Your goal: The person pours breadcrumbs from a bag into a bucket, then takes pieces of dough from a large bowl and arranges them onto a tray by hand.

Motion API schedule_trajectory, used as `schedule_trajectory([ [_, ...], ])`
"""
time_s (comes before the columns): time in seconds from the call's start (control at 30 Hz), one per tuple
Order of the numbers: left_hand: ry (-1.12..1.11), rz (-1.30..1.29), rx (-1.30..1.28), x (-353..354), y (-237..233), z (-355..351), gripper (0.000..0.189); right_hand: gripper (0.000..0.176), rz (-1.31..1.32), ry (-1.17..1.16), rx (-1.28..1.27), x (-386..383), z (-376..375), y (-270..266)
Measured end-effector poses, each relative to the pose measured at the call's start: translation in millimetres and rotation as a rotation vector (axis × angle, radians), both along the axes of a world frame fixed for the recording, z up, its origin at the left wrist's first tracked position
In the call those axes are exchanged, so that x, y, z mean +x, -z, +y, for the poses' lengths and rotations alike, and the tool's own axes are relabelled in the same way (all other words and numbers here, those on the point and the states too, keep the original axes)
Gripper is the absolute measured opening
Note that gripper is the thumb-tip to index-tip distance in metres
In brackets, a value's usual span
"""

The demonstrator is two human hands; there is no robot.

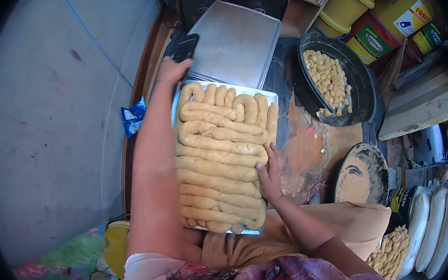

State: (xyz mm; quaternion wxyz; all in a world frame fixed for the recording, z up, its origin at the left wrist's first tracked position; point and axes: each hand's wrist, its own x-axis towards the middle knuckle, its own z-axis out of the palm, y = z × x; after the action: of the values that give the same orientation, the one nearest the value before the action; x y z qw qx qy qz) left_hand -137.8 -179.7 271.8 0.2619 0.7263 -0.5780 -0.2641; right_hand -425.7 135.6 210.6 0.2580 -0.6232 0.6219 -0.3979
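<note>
A metal tray lies in front of me, covered with long ropes of dough folded back and forth. Beyond the tray's far left corner, my left hand is closed on a black phone-like object, beside a stack of flat metal trays. My right hand rests against the right side of the dough with its fingers apart.
A black tub with small dough pieces stands at the right. Nearer are a round floury basin and long white bags. A blue packet lies by the left wall.
</note>
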Motion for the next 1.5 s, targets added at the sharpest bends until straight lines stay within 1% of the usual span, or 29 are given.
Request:
schedule_trajectory([
  [0.07, -0.097, -0.085, -0.136, -47.5, 9.5, -11.4, 0.090, 0.055, -0.001, 0.001, 0.005, -0.6, -1.2, -1.9],
  [0.13, -0.098, -0.068, -0.250, -72.1, 22.8, -19.4, 0.094, 0.055, -0.006, 0.003, 0.014, -0.3, 0.6, -6.0],
  [0.17, -0.059, -0.031, -0.215, -74.8, 25.8, -20.1, 0.093, 0.055, -0.007, 0.006, 0.017, 0.1, 1.0, -7.0],
  [0.27, -0.011, -0.176, -0.188, -58.3, 6.7, 13.9, 0.091, 0.055, -0.028, 0.000, 0.012, 1.8, -0.1, -9.1],
  [0.3, -0.025, -0.277, -0.157, -40.7, 12.0, 25.1, 0.088, 0.055, -0.040, -0.007, 0.007, 0.4, -0.4, -7.6],
  [0.37, 0.012, -0.243, -0.137, 5.5, 15.2, 65.9, 0.085, 0.056, -0.050, -0.006, 0.001, 0.2, 0.5, -4.4],
  [0.4, 0.021, -0.135, -0.151, 32.4, 28.5, 86.8, 0.083, 0.056, -0.045, 0.000, 0.002, 0.2, 1.2, -3.1],
  [0.43, -0.035, -0.014, -0.058, 47.9, 30.5, 118.8, 0.085, 0.056, -0.042, 0.008, 0.002, 1.1, 1.7, -1.9],
  [0.47, -0.092, 0.303, 0.093, 80.5, 73.2, 137.3, 0.087, 0.056, -0.047, 0.011, -0.007, 0.8, 0.1, -1.6],
  [0.5, -0.045, 0.421, 0.321, 92.8, 67.4, 167.9, 0.087, 0.056, -0.052, 0.013, -0.009, 0.2, 1.0, -1.1],
  [0.53, -0.218, 0.600, 0.579, 92.1, 52.6, 200.3, 0.084, 0.056, -0.058, 0.012, -0.010, 1.2, 1.6, 0.2],
  [0.6, -0.309, 0.779, 0.649, 81.8, 46.2, 246.5, 0.081, 0.058, -0.056, 0.017, -0.019, 2.0, 2.4, 4.5],
  [0.7, 0.026, 1.114, 0.503, 68.1, 58.5, 265.0, 0.078, 0.064, -0.072, -0.004, -0.041, -7.0, -4.3, 20.9],
  [0.73, -0.054, 1.103, 0.531, 60.6, 52.2, 273.1, 0.078, 0.067, -0.084, -0.016, -0.050, -12.3, -6.4, 25.0],
  [0.8, -0.213, 1.086, 0.577, 44.5, 33.9, 285.0, 0.079, 0.073, -0.300, 0.112, 0.089, -30.5, -14.9, 22.9],
  [0.83, -0.259, 1.002, 0.527, 41.7, 34.8, 285.7, 0.073, 0.076, -0.401, 0.172, 0.156, -33.6, -23.0, 15.9],
  [0.87, -0.306, 0.913, 0.487, 41.4, 38.6, 288.2, 0.068, 0.077, -0.537, 0.194, 0.284, -33.7, -25.4, 11.6],
  [0.9, -0.351, 0.822, 0.452, 45.3, 44.5, 290.1, 0.064, 0.078, -0.669, 0.221, 0.416, -31.6, -25.6, -2.0],
  [0.93, -0.337, 0.886, 0.471, 57.8, 67.1, 282.0, 0.061, 0.077, -0.758, 0.198, 0.605, -32.2, -30.2, -12.7],
  [0.97, -0.320, 0.944, 0.493, 75.1, 103.9, 272.1, 0.059, 0.076, -0.828, 0.179, 0.800, -32.7, -35.0, -23.7],
  [1.07, -0.249, 1.117, 0.586, 70.4, 92.8, 276.8, 0.054, 0.071, -1.169, -0.194, 0.746, -28.9, -47.0, 18.2],
  [1.1, -0.231, 1.151, 0.599, 67.1, 85.6, 276.4, 0.053, 0.068, -1.147, -0.214, 0.676, -22.3, -46.0, 18.0],
  [1.13, -0.215, 1.182, 0.611, 66.5, 80.9, 276.9, 0.053, 0.068, -1.187, -0.227, 0.692, -20.4, -47.4, 22.2],
  [1.2, -0.185, 1.147, 0.602, 62.6, 72.9, 279.3, 0.057, 0.068, -1.265, -0.240, 0.723, -23.2, -47.5, 26.8],
  [1.23, -0.165, 1.129, 0.598, 61.8, 65.9, 278.5, 0.060, 0.067, -1.230, -0.233, 0.656, -18.2, -43.9, 18.9],
  [1.33, -0.120, 0.559, 0.573, 51.9, 47.8, 275.9, 0.069, 0.067, -1.173, -0.232, 0.620, -23.3, -42.2, 20.7],
  [1.37, -0.124, 0.586, 0.512, 51.7, 54.5, 271.9, 0.076, 0.067, -1.171, -0.238, 0.602, -21.9, -45.9, 25.7],
  [1.47, -0.255, 0.542, 0.389, 43.4, 57.8, 263.9, 0.078, 0.069, -1.116, -0.212, 0.568, -23.8, -50.4, 37.0],
  [1.5, -0.230, 0.503, 0.335, 43.5, 52.3, 264.1, 0.077, 0.069, -1.074, -0.182, 0.563, -24.9, -51.5, 37.5],
])
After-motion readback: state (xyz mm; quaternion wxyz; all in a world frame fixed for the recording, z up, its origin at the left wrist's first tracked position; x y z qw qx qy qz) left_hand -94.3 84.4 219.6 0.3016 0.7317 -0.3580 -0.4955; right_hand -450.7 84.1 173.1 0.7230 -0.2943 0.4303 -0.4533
